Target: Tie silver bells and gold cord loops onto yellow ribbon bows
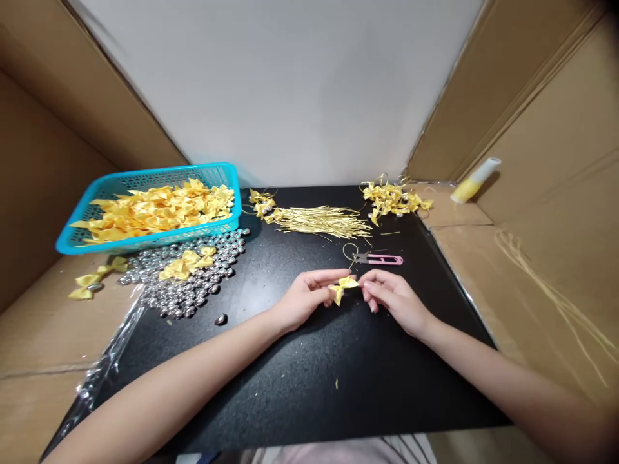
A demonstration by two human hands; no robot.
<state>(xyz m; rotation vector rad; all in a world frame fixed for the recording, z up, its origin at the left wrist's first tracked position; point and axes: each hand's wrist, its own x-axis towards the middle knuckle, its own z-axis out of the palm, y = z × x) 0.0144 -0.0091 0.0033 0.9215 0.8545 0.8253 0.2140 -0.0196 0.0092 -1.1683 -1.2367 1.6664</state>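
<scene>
My left hand [307,295] is closed, with a yellow ribbon bow [344,289] pinched between thumb and fingers above the black table. Behind the bow rises a thin gold cord loop [350,250], which seems to come from it. My right hand [393,298] is at the bow's right tip, thumb and forefinger pressed together; what lies between them is too small to make out. Just beyond the fingers lies a pair of pink-handled thread snips [380,259], its blades pointing left.
A turquoise basket [145,243] of yellow bows stands at the back left. Silver beads [193,293] spread before it, a few bows on top. Cut gold cords [324,221] lie at the back, with corded bows [394,196] to their right. A thread cone [476,180] stands far right.
</scene>
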